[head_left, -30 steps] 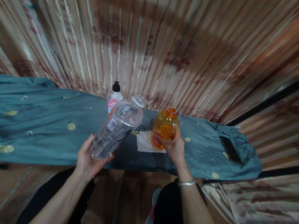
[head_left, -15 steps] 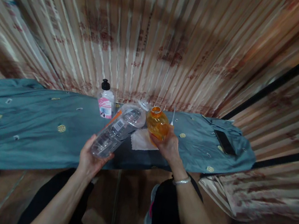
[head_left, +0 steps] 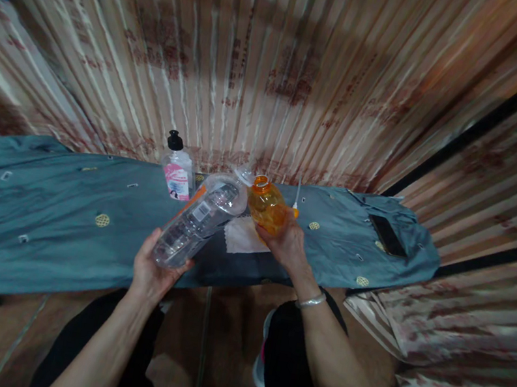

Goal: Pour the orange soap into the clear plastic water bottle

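My left hand (head_left: 155,269) is closed around the lower part of a large clear plastic bottle (head_left: 199,220), tilted with its neck up to the right. In my right hand (head_left: 287,244) is an orange see-through bottle (head_left: 267,205), uncapped and leaning left. The two bottle mouths are close together; I cannot tell if they touch. Behind the orange bottle stands a thin white tube with an orange base, a pump top (head_left: 295,209). A white cloth or tissue (head_left: 243,238) lies beneath the bottles.
A clear bottle with a black cap and pink label (head_left: 178,170) stands at the back left. On the right lies a black phone (head_left: 387,235). A teal patterned cloth (head_left: 62,207) covers the bench, with a striped curtain (head_left: 200,65) behind it.
The orange bottle is tipped a little further to the left, towards the clear bottle's neck. Both hands keep their hold. The whole view has shifted slightly.
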{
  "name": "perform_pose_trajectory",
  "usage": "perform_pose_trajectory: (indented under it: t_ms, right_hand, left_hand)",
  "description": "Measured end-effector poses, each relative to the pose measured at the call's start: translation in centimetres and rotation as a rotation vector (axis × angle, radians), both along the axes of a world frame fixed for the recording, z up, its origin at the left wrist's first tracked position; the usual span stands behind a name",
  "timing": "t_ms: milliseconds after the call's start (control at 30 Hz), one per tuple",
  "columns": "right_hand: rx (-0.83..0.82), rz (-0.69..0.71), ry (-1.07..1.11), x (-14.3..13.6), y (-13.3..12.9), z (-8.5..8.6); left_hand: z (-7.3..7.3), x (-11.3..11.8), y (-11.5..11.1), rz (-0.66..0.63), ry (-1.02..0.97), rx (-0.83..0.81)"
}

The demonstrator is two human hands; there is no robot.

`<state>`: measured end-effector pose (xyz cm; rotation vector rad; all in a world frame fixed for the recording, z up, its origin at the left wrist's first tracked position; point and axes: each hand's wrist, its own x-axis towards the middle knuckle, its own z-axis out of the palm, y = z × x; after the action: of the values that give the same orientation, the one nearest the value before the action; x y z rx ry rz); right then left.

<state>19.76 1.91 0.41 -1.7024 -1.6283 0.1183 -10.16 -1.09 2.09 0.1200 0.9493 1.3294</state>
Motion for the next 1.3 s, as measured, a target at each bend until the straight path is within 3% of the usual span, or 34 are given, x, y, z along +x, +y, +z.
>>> perform_pose_trajectory:
  t_ms: [200, 533, 733, 1033, 1300]
  right_hand:
    - [-0.018, -0.018, -0.011, -0.2, 0.0, 0.0]
    - [-0.012, -0.028, 0.001, -0.9, 0.0, -0.5]
    - [-0.006, -0.023, 0.024, -1.1, -0.3, -0.8]
    - [-0.019, 0.016, 0.015, -0.7, -0.3, -1.2]
    - [0.001, 0.025, 0.024, -0.7, 0.1, -1.6]
  left_hand:
    - [0.1, -0.2, 0.0, 0.015, 0.002, 0.022]
    - [1.8, -0.6, -0.3, 0.105, 0.101, 0.067]
    - [1.6, -1.9, -0.1, 0.064, 0.145, 0.217]
    - [1.7, -3.5, -0.3, 0.086, 0.222, 0.265]
    - [3.2, -4.3, 0.8, 0.073, 0.295, 0.238]
